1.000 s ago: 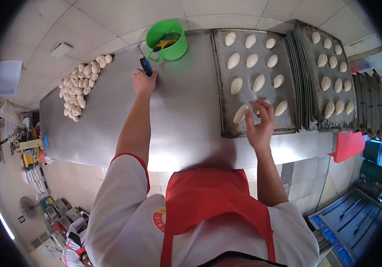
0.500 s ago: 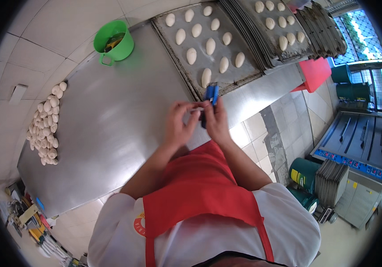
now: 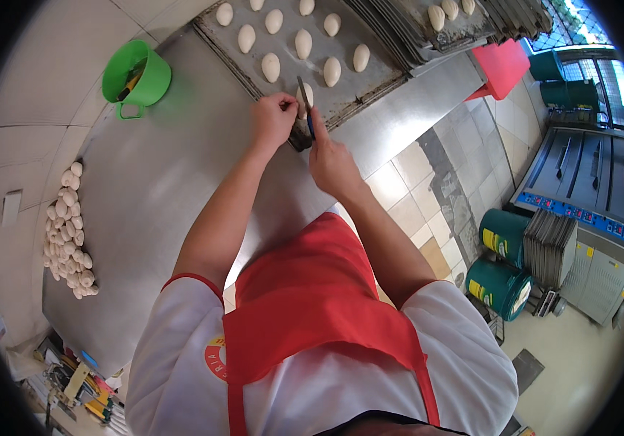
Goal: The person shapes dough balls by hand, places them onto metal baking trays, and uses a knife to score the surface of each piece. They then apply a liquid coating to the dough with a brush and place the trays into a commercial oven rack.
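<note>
A knife (image 3: 304,95) with a thin blade and a dark blue handle is in my right hand (image 3: 332,163). The fingers wrap the handle, and the index finger stretches along it. Its blade lies over an oval dough piece (image 3: 307,92) at the near corner of a metal baking tray (image 3: 370,97); whether it cuts in, I cannot tell. My left hand (image 3: 272,123) is beside that piece, fingers curled and pinched together; what they hold, if anything, is hidden. Several more dough pieces (image 3: 303,44) lie spaced out on this tray.
A pile of dough pieces (image 3: 68,240) sits at the steel table's (image 3: 159,189) left edge. A green mug (image 3: 153,78) with tools in it stands at the back left. Stacked trays (image 3: 392,33) and another dough tray (image 3: 464,33) are beyond; a red stool (image 3: 502,69) stands at right.
Both hands have moved forward and left to the tray's near corner. The blue-handled item that was between them is now in my right hand, its blade over the dough piece. The view has shifted.
</note>
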### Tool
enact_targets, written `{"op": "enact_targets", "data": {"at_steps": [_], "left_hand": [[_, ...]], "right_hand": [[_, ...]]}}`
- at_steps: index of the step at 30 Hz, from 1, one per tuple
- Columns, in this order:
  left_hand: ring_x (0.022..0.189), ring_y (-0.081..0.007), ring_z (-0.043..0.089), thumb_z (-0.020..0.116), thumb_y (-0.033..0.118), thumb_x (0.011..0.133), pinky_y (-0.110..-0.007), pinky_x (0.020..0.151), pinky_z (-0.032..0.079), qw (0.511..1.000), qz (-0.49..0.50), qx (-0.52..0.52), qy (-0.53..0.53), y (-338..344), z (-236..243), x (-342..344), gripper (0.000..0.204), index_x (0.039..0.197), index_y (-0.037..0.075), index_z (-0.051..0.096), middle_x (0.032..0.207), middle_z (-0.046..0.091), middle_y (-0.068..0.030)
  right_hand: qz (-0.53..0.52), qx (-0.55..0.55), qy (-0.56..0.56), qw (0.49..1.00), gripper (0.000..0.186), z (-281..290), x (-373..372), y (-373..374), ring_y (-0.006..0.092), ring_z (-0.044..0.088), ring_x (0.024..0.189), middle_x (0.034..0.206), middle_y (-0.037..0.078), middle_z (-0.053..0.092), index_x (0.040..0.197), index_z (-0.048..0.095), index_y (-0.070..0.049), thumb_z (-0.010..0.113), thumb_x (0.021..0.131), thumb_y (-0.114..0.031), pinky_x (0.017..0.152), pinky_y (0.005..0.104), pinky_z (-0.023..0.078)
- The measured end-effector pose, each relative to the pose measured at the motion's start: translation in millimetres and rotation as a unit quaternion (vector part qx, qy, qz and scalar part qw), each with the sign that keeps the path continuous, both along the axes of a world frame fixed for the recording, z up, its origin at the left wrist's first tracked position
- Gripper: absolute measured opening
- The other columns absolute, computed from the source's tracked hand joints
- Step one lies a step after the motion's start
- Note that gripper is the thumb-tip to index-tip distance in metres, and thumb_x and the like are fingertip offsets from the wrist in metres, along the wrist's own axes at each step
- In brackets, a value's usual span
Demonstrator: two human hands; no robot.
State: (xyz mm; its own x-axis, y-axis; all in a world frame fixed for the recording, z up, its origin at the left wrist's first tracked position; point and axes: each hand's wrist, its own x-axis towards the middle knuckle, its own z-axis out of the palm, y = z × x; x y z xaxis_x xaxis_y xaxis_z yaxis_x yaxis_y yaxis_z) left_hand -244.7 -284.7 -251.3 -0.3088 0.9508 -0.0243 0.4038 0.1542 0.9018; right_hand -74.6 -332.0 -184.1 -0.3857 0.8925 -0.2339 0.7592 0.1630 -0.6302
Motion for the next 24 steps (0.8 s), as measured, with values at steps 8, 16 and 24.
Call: {"op": "enact_targets", "data": {"at_steps": [8,16,24], "left_hand": [[0.083,-0.0207,0.077,0.078,0.007,0.09,-0.034,0.077,0.061,0.999,-0.043,0.027,0.009,0,5,-8,0.025,0.114,0.002,0.074,0.1,0.079,-0.0134],[0.091,-0.0222,0.078,0.079,0.004,0.088,-0.034,0.078,0.061,0.993,-0.109,-0.007,0.035,3,5,-15,0.032,0.12,0.003,0.072,0.107,0.076,-0.0116],[0.09,-0.0256,0.078,0.078,0.003,0.086,-0.034,0.082,0.065,0.984,-0.177,-0.002,0.016,16,26,-16,0.04,0.125,0.003,0.07,0.13,0.064,-0.0157]], "right_hand": [[-0.024,-0.003,0.033,0.999,0.081,18,10,-12,0.0547,0.068,0.075,0.083,0.036,0.069,0.169,0.017,-0.009,0.05,0.096,-0.004,0.074,0.0625,0.053],[0.012,-0.052,0.015,0.998,0.076,20,34,-34,0.0535,0.068,0.077,0.085,0.035,0.069,0.169,0.02,-0.008,0.049,0.098,-0.006,0.073,0.063,0.052],[-0.031,-0.034,0.046,0.998,0.07,4,8,31,0.0558,0.069,0.087,0.092,0.038,0.07,0.168,0.023,-0.011,0.047,0.102,-0.006,0.081,0.0637,0.051]]}}
